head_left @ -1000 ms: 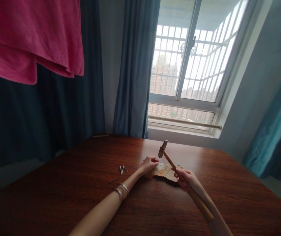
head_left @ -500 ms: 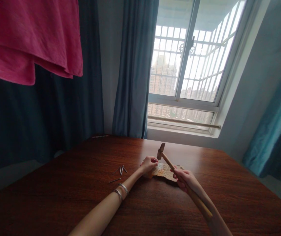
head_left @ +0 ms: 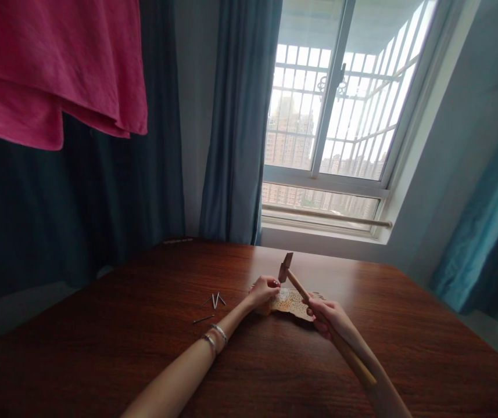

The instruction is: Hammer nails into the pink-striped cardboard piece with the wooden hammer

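Observation:
My right hand (head_left: 327,315) is closed round the wooden handle of a hammer (head_left: 298,286), with the handle's end reaching back along the forearm. The hammer's head is raised just beside and above the fingertips of my left hand (head_left: 265,290). Those fingertips are pinched together over a tan, speckled piece of board (head_left: 294,303) with a ragged front edge. What they hold is too small to make out. Several loose nails (head_left: 215,300) lie on the table left of my left hand, one of them (head_left: 203,319) apart and nearer to me.
A dark reddish-brown wooden table (head_left: 122,348) carries everything. Beyond it are a barred window (head_left: 322,116) and blue curtains (head_left: 235,128). A pink cloth (head_left: 57,69) hangs at the upper left. Two bracelets (head_left: 215,338) circle my left wrist.

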Demonstrator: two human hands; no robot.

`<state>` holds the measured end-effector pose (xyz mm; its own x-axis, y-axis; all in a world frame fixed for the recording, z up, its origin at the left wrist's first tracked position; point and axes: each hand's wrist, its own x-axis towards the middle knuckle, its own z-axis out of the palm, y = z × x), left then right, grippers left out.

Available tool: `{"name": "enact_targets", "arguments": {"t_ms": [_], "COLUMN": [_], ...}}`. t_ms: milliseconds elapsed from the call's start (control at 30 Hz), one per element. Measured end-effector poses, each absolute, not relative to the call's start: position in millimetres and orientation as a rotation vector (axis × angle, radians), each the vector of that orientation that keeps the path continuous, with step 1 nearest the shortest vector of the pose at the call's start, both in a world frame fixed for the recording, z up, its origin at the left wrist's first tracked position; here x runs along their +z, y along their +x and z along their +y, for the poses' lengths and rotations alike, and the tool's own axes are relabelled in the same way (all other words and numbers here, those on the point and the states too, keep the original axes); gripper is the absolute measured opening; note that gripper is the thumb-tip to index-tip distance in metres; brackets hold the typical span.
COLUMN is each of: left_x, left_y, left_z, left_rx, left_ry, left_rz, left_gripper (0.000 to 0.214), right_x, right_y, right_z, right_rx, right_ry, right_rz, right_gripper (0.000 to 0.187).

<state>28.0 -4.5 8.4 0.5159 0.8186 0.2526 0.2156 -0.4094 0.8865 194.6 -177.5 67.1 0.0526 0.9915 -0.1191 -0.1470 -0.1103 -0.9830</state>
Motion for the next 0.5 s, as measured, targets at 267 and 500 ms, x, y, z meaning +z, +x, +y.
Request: {"name": "enact_targets", "arguments": {"t_ms": [267,500], "left_x": [3.9,4.8], "left_y": [28.9,29.0], "left_z": [-1.7,-2.5], "left_rx": [0.897,0.902], "left_ry": [1.902,1.905], "left_rz": [0.840,0.812], "left_gripper": [0.018,0.018], "right_x": [66.2,68.6], "right_y": [194.8,193.7], "right_z": [-177.0,-178.8], "right_rx": [1.276,1.285], "right_ry": [-1.256,-1.285], "right_rz": [-1.018,-1.055], "right_gripper": [0.043,0.042]}}
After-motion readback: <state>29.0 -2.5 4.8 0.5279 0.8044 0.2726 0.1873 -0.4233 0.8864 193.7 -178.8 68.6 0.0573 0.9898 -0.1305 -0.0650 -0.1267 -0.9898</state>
